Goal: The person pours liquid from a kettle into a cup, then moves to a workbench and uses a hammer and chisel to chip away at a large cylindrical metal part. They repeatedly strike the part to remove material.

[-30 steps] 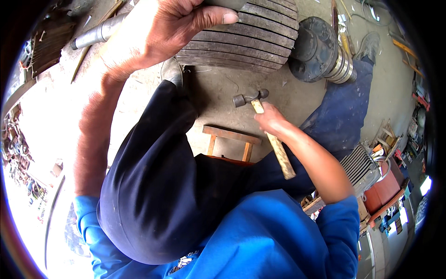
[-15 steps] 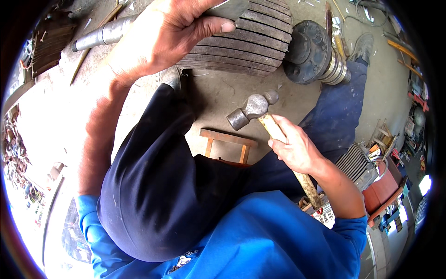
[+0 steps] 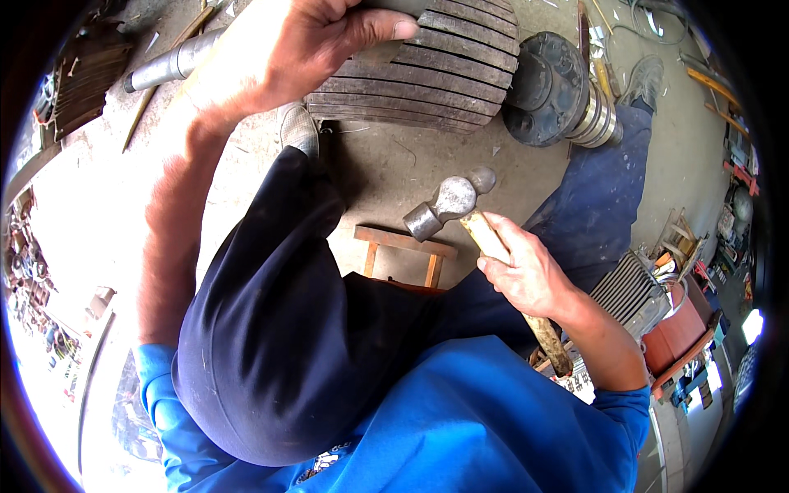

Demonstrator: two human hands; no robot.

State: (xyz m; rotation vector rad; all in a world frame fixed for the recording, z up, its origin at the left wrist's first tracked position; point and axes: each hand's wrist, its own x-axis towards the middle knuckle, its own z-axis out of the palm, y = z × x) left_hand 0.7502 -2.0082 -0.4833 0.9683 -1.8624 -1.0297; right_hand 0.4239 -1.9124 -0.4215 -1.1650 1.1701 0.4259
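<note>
My left hand (image 3: 288, 62) is at the top edge of the view, its thumb pressed on a thin grey flat piece (image 3: 399, 6) that is partly cut off by the frame. Beneath that piece lies a grooved, barrel-shaped roller (image 3: 427, 86) with dark parallel slots. Wrapped round the pale wooden handle of a ball-peen hammer (image 3: 454, 197), my right hand (image 3: 526, 271) keeps it above the floor between my legs. The hammer's flat face points left and its rounded end to the far right, apart from the roller.
A black round flange with a ringed metal shaft (image 3: 542, 90) adjoins the roller's right end. On the left, a grey metal shaft (image 3: 177, 66) extends outward. A small wooden stool (image 3: 403, 241) stands below the hammer. Tools and a reddish-brown box (image 3: 678, 324) are at right.
My left hand has shifted slightly upward in the view, and the grey flat piece has tilted. The hammer in my right hand has dropped a little toward me.
</note>
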